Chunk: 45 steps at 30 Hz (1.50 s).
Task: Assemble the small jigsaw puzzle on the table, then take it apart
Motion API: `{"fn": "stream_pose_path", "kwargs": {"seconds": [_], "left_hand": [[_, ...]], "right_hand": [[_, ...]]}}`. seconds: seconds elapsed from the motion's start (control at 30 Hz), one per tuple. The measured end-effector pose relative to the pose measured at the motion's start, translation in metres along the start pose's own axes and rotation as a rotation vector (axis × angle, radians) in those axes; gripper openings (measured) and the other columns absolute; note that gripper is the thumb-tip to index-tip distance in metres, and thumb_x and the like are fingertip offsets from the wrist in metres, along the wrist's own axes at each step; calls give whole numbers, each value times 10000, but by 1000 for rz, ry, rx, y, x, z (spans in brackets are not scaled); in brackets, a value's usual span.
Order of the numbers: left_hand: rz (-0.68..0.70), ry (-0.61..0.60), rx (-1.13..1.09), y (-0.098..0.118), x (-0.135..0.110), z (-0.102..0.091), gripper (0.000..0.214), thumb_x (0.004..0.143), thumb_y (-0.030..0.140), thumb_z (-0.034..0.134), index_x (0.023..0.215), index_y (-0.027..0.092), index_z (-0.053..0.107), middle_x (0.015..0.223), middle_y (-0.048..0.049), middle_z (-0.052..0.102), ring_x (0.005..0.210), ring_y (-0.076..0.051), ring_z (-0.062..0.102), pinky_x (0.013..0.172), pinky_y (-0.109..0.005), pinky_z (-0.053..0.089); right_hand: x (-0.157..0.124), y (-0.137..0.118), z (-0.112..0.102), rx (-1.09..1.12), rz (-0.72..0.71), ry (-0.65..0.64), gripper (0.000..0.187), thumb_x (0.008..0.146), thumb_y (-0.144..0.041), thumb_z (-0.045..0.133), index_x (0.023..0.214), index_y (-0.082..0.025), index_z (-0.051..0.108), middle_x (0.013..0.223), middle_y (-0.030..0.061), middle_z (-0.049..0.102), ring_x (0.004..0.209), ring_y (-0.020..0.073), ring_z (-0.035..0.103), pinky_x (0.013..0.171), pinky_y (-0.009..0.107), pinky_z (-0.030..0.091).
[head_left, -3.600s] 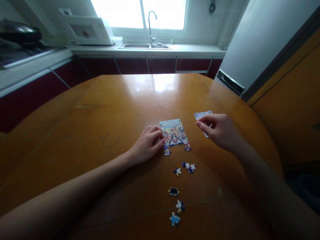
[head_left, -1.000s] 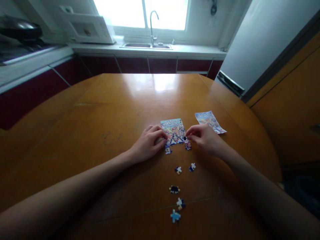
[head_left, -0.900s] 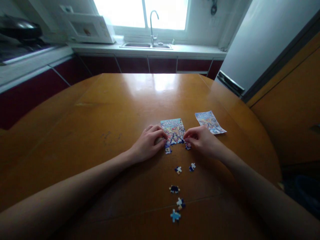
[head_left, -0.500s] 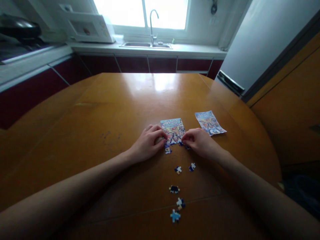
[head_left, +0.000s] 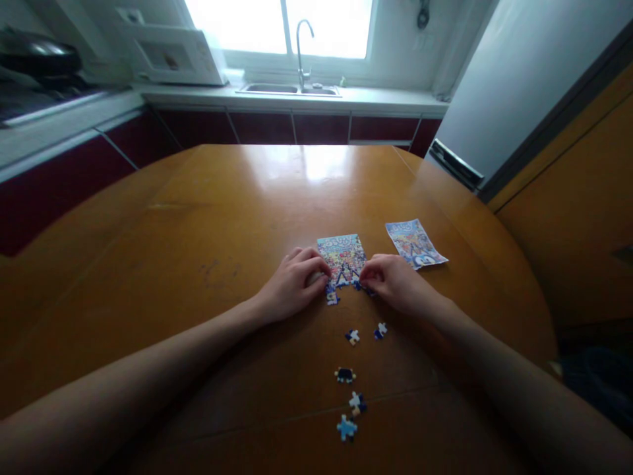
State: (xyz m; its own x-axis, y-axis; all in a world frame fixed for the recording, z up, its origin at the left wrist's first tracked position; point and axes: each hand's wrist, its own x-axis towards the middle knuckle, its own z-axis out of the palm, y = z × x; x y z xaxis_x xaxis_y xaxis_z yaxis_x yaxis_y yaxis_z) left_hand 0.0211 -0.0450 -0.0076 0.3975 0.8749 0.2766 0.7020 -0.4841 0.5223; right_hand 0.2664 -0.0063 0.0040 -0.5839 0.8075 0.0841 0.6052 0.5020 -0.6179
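Observation:
A small colourful jigsaw puzzle (head_left: 342,256), partly assembled, lies on the wooden table (head_left: 237,218). My left hand (head_left: 291,285) rests curled against its left edge, fingertips on the puzzle's lower left corner. My right hand (head_left: 395,282) is at the lower right corner, fingers pinched together on a puzzle piece (head_left: 362,286) pressed at the puzzle's bottom edge. Several loose pieces lie nearer me: two (head_left: 352,336) (head_left: 380,330) just below the hands, a dark one (head_left: 344,375), and two more (head_left: 356,401) (head_left: 346,427) lower down.
A printed reference picture (head_left: 414,241) lies to the right of the puzzle. Behind the table runs a kitchen counter with a sink and tap (head_left: 299,72), a microwave (head_left: 173,59) and a wok (head_left: 39,58). A fridge (head_left: 494,86) stands at the right.
My right hand left the reference picture, took a loose piece from below the puzzle and brought it to the puzzle's lower right corner, sliding slightly left. My left hand stayed put.

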Motion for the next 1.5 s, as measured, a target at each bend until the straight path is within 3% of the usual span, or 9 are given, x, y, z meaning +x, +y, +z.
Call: {"fn": "stream_pose_path", "kwargs": {"seconds": [0.37,0.83,1.07,1.37,1.5], "left_hand": [[-15,-10,-6,0,0,-1,132,919,224,562,930,231,693,1036,-41,649,1027,-230,515,951,-406,431],[-11,-9,-7,0,0,-1,119,921,225,569,925,232,688,1032,-39,645,1023,-228,512,949,-407,428],[3,-2,-3,0,0,0,119,933,230,569,932,232,688,1032,-34,640,1022,-221,515,950,-394,427],[-4,-8,-2,0,0,-1,120,930,230,564,935,234,683,1039,-37,641,1033,-227,512,955,-403,428],[-5,-5,-5,1,0,-1,125,929,222,559,934,235,683,1040,-35,642,1027,-225,514,949,-400,429]], "right_hand": [[3,13,-24,-2,8,107,167,819,-97,631,812,-176,779,786,61,701,717,169,609,667,290,455],[-1,2,-15,-33,17,22,185,820,-59,639,809,-195,763,835,49,673,732,152,596,685,272,461],[-4,-6,-8,-100,9,-32,60,825,-148,705,808,-197,734,834,39,632,731,153,568,678,276,433],[-6,-11,-6,-47,-36,-47,145,795,-49,638,744,-185,632,801,23,633,726,144,552,666,261,407],[-4,-6,-8,108,-33,27,217,845,-59,559,962,-189,687,764,8,634,669,131,548,642,258,424]]}}
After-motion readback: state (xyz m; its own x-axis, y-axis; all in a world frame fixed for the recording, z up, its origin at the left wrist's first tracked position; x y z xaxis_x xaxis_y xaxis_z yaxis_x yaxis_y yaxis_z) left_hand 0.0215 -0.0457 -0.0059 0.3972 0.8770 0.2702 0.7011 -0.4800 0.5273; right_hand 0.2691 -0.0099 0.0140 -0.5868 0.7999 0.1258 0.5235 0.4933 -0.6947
